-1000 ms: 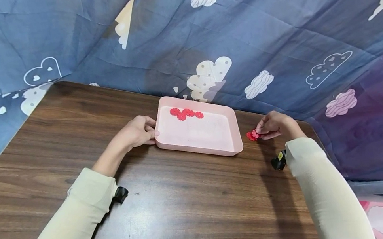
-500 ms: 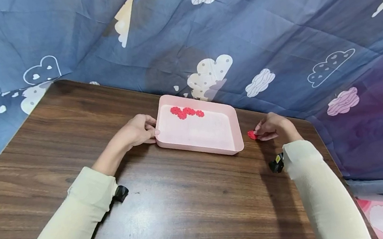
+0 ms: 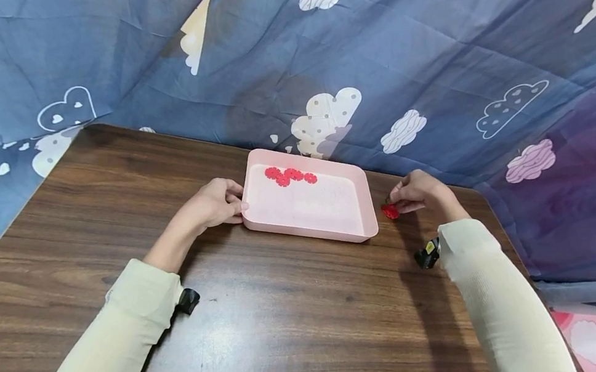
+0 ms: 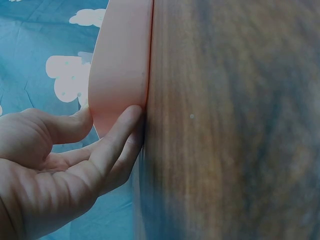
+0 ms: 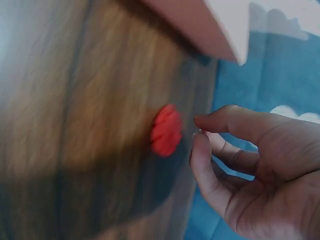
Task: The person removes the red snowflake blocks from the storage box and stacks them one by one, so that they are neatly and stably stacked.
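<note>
The person's left hand is gripping the left wall of a shallow, pink, rectangular tray, with the thumb resting on the rim and the fingers bending against the outer side, while the right hand is hovering with curved fingers beside a small, bright red, round piece with a notched edge, which is lying on the dark brown, wood-grain table just right of the tray; in the right wrist view the thumb and forefinger are nearly meeting, with the red piece sitting apart from them, so that hand seems to be holding nothing, and whether the red piece is a single one or a stack is hard to tell through the blur; a cluster of red, flower-shaped pieces is lying inside the tray, toward its far left corner; the step in hand appears to be picking up the red piece, and the next move is probably calling for spreading the fingertips, lowering them and pinching its thin edge while the left hand is steadying the tray
</note>
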`<state>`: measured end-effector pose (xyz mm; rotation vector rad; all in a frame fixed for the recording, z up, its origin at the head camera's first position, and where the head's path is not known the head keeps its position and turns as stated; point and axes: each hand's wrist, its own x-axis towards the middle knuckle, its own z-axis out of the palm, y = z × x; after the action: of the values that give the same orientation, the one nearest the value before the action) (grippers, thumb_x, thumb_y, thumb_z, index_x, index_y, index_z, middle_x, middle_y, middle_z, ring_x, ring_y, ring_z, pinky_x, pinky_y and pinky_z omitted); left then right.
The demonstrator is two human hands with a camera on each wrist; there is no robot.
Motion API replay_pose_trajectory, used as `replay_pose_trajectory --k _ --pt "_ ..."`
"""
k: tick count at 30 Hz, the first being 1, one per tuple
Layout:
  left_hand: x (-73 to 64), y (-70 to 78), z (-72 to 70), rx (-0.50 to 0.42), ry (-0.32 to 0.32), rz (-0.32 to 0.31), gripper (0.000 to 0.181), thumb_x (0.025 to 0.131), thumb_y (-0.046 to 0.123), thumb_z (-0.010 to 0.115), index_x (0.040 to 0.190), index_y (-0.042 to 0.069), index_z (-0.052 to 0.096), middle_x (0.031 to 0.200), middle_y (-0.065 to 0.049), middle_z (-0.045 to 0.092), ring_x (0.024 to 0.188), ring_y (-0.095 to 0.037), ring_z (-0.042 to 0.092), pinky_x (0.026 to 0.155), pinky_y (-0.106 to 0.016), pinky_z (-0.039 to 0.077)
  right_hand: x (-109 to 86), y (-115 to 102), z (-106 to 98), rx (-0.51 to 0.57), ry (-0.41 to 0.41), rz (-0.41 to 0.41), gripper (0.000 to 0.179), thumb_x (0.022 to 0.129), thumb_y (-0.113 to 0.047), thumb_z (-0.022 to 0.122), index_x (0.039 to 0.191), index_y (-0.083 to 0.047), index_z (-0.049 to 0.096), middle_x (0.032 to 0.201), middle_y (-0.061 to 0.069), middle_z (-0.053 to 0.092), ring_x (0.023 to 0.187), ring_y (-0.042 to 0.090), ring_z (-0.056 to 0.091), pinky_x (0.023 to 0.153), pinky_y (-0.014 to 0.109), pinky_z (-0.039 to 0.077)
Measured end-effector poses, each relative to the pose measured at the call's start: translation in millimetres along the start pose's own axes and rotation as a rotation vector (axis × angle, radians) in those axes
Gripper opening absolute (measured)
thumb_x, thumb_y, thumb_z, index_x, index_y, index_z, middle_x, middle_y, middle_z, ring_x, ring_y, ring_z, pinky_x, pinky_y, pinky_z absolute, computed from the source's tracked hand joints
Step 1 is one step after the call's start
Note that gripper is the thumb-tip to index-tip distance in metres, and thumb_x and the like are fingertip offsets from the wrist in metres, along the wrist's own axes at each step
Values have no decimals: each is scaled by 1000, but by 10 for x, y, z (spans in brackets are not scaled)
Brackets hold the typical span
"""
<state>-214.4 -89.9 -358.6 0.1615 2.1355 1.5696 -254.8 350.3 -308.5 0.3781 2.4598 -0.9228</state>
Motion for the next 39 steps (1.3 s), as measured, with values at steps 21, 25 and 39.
replay_pose_trajectory --k 21,25,39 --pt "-2 -17 -24 -1 1 7 43 106 -4 56 146 -16 48 117 -24 62 100 -23 68 104 -41 65 120 -1071 622 -192 -147 -122 48 100 -11 75 144 0 60 97 4 67 84 11 65 85 25 66" --pt "-6 -13 -17 -12 -6 6 44 106 -4 57 147 -16 47 119 -24 62 102 -24 68 106 -43 64 184 -1176 786 -228 -195 -113 60 98 -11 78 154 -9 55 101 9 61 79 13 63 83 26 67" --pt "40 -39 -32 -10 -3 2 44 107 -3 56 148 -15 47 118 -23 62 102 -23 69 107 -42 64 299 -1267 1014 -519 -63 -238 19 91 -4 82 102 -4 66 93 7 59 66 9 69 67 22 68"
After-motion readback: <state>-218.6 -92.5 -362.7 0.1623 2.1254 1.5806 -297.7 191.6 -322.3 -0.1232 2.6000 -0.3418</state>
